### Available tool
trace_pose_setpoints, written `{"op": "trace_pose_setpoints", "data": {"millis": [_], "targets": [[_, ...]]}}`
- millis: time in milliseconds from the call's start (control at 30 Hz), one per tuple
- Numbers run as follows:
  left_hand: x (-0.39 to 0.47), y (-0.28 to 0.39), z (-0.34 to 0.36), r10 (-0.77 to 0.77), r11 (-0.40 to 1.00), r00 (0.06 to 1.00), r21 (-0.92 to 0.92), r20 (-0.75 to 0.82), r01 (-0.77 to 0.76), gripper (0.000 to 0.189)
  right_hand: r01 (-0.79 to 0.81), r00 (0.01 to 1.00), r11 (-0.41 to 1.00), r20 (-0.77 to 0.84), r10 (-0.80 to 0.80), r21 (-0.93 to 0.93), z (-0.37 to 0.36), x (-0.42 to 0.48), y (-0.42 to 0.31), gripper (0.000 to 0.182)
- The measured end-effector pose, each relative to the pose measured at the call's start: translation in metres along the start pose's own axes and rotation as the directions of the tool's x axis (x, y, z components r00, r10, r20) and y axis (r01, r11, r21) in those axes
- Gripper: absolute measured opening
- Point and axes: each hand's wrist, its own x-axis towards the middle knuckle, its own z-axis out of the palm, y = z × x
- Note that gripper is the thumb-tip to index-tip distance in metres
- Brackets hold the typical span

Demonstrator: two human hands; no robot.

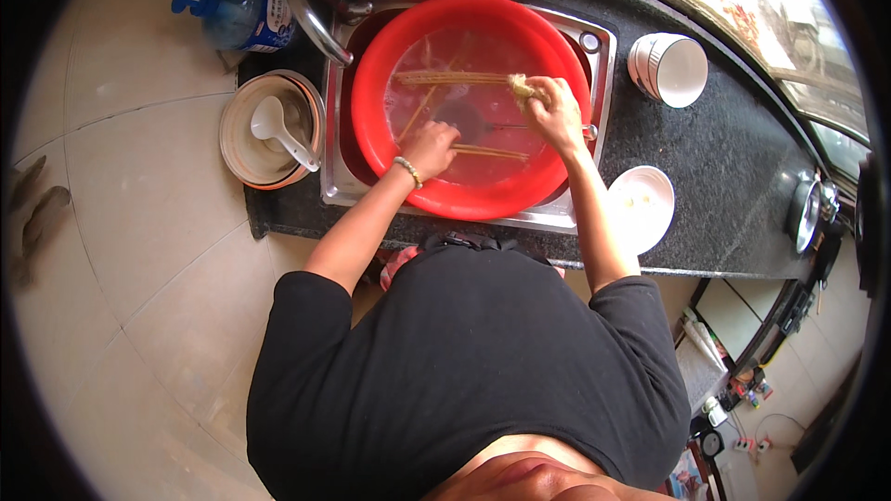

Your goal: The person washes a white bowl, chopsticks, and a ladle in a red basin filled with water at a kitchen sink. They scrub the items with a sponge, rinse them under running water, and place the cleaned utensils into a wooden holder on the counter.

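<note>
A red plastic basin (379, 153) of cloudy, soapy water sits in the steel sink (334, 181). At its right side my right hand (557, 111) grips a yellowish scrubbing cloth (521, 87), wrapped about one end of a bundle of chopsticks (452, 78). That bundle points left across the basin. Lower down, the fingers of my left hand (431, 148) close around the end of more chopsticks (494, 152), which reach right over the water. Other loose chopsticks (418, 113) lie slantwise in the basin. Between my hands is a partly submerged ladle (463, 118), its handle resting at the right rim.
The curved faucet (317, 21) and a blue pump bottle (240, 14) stand at the left. Stacked bowls (233, 146) there hold a white spoon (275, 125). On the black counter (724, 174) at right are stacked white bowls (679, 73) and a white dish (644, 212) beside my right forearm.
</note>
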Motion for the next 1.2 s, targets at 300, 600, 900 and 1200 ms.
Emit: {"op": "trace_pose_setpoints", "data": {"millis": [300, 600, 900, 1200], "targets": [[0.000, 0.008, 0.024, 0.009, 0.999, 0.947, 0.042, 0.322, -0.024, 0.012, 0.029, 0.990, 0.991, 0.132, -0.046, 0.128, -0.010, -0.032, 0.015, 0.025], [0.003, 0.035, 0.006, -0.016, 0.849, 0.980, -0.515, 0.200, 0.119, 0.019, -0.558, 0.826, 0.389, 0.443, 0.350, 0.733, 0.055, -0.066, -0.007, 0.035], [0.049, -0.034, 0.013, -0.852, -0.137, 0.493, -0.984, 0.176, 0.115, 0.025, -0.459, 0.843, 0.137, 0.382, 0.379, 0.878, 0.038, -0.007, -0.007, 0.024], [0.078, -0.039, -0.010, -0.790, 0.057, 0.611, -0.998, -0.059, -0.022, 0.011, -0.486, 0.874, 0.530, 0.371, 0.315, 0.695, 0.040, -0.006, -0.021, 0.013]]}}
